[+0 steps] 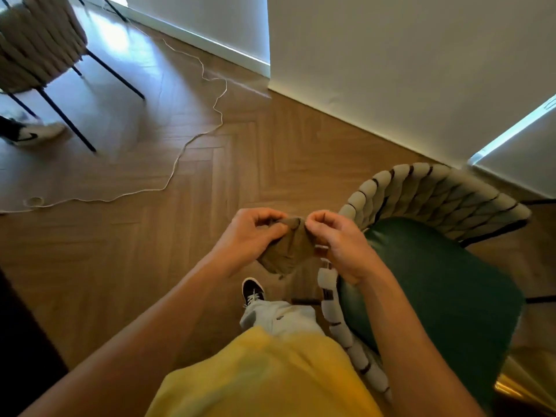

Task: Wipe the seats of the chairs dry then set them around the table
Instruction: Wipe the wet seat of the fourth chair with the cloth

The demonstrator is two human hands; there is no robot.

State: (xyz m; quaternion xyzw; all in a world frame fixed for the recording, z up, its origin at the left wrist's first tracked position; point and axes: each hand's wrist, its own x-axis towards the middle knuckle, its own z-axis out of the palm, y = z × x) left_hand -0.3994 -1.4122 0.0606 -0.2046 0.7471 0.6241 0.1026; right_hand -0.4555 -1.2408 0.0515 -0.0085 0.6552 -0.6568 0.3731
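**Cloth being readied beside the green chair**

Floor [264, 152] of herringbone wood fills most of the frame, running from the lower left up to a pale wall [391, 70] across the upper right. At lower right stands the nearest chair [436, 188], its woven, rope-like back curving around a dark green seat [430, 284]; the seat looks smooth and bare, and whether it is wet cannot be told. A second chair [39, 40] with thin dark legs sits in the upper left corner, well apart from the first, with somebody's shoe [33, 135] just beside its legs. No table shows clearly anywhere in the frame.

A thin pale cord [192, 136] wanders across the floor from upper centre down to the left edge, ending in a small loop.

At centre, the left hand [252, 233] and right hand [337, 242] hold a small brown cloth [285, 251] between them, above the floor and just left of the green seat. Both hands have their fingers curled and pinching the cloth's top edge, one at each corner, so it hangs in a crumpled point. It appears they are opening or refolding it before wiping.

Risks from here, as I judge them: a cloth left bunched would smear water on the seat rather than lift it. The loose cord could catch a foot or a chair leg once chairs are carried. A light pinch could also let the cloth slip to the floor.
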